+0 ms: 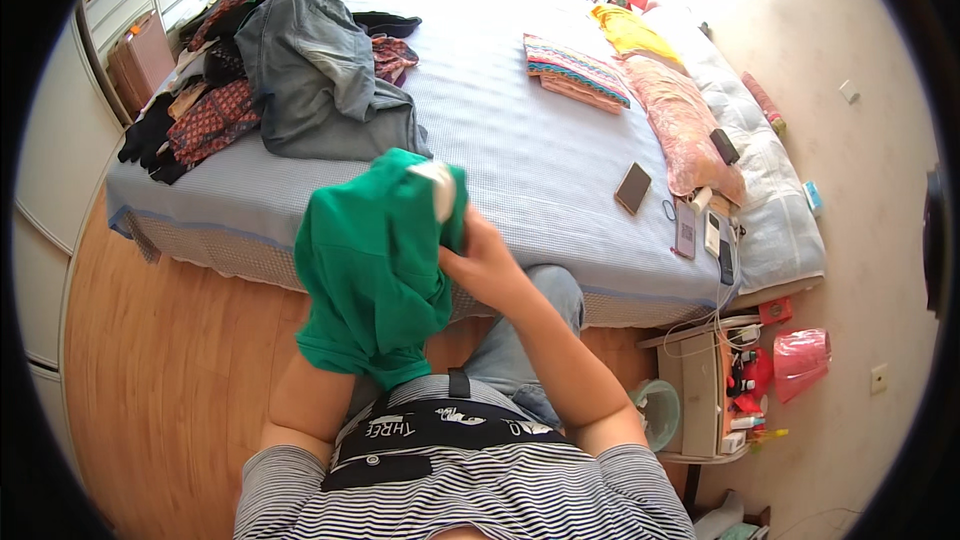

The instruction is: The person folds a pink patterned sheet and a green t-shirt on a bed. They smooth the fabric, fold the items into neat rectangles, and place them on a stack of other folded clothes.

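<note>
A green garment (365,260) hangs bunched in front of me, over the near edge of the bed. Its exact kind does not show; a white patch (438,186) stands out near its upper right. My right hand (486,262) grips the cloth along the right side, thumb and fingers closed on it. From the lower left my left forearm (308,402) goes up under the garment, and the cloth hides that whole hand. Just beyond lies a heap of clothes, with grey-blue denim (310,70) on top and a red patterned piece (215,123) beside it.
The bed (470,90) has a pale blue cover. A folded striped cloth (575,73), a phone (633,188) and a pink pillow (665,125) lie to the right. Below them stands a bedside cabinet (690,390) with cables and a bin (658,418). White cabinet doors (50,140) line the left.
</note>
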{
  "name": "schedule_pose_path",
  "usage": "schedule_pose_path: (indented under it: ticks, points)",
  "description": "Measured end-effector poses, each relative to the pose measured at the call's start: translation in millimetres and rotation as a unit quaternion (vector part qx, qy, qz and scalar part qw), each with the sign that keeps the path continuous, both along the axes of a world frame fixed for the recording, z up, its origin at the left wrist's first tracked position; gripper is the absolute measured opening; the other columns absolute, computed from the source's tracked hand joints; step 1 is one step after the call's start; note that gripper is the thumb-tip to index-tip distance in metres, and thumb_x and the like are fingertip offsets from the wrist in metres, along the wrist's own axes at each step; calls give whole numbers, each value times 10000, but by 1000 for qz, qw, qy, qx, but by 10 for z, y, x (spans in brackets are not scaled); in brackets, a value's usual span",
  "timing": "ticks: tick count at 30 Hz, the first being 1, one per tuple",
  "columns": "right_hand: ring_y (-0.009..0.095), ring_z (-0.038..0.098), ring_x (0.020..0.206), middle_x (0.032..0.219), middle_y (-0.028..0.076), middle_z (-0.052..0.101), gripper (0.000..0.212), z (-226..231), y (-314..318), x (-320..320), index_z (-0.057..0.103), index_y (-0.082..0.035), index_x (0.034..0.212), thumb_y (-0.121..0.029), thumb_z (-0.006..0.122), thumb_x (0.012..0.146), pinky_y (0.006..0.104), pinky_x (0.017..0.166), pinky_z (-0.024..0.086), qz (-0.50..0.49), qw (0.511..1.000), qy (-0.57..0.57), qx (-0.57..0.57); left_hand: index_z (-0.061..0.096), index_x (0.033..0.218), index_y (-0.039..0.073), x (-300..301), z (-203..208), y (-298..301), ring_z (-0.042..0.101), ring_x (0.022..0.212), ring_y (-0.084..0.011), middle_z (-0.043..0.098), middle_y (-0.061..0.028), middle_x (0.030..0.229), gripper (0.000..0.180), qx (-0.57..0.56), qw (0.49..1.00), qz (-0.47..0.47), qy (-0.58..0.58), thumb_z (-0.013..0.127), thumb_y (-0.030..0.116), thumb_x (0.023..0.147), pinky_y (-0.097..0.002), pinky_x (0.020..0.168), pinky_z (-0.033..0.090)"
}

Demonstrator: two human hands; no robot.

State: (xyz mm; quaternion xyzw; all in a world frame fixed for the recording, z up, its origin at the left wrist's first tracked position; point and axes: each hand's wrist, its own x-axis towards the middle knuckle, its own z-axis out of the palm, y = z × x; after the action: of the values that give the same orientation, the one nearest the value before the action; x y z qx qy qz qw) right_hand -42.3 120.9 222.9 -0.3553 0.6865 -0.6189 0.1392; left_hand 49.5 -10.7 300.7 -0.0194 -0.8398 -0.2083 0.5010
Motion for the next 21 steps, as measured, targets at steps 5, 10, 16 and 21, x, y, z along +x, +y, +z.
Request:
schedule_pose_path:
  ticks: [5,10,16,21]
  points:
    - [136,628,787,867,58,660,119,118,322,-204,624,-22,963,-42,548,874,292,718,528,-62,956,-200,-205,581,1048,26,93,-284,-533,582,811,-293,599,-139,1013,290,205,975,-82,-32,634,141,787,-368,670,467]
    - [252,605,987,1109,132,622,263,-6,823,-595,593,-17,1075,-219,498,936,391,853,505,-158,838,-352,-385,562,1114,17,155,-508,-736,580,882,-307,588,-148,1073,358,396,915,-68,32,643,148,790,-379,718,481]
    - [168,597,937,1083,115,615,377,-77,806,-614,536,-14,1228,-137,616,881,282,796,496,-276,953,-61,-106,544,1166,12,15,-481,-446,579,911,-342,583,-165,1100,479,-37,992,102,58,703,131,730,-428,732,475]
    - [211,572,1017,1079,131,604,364,64,-11,192,586,-36,1109,-216,693,812,326,814,474,-9,994,108,7,570,1137,54,-24,-319,-235,594,880,-313,596,-127,1064,415,-46,993,-74,-83,670,178,754,-404,696,474]
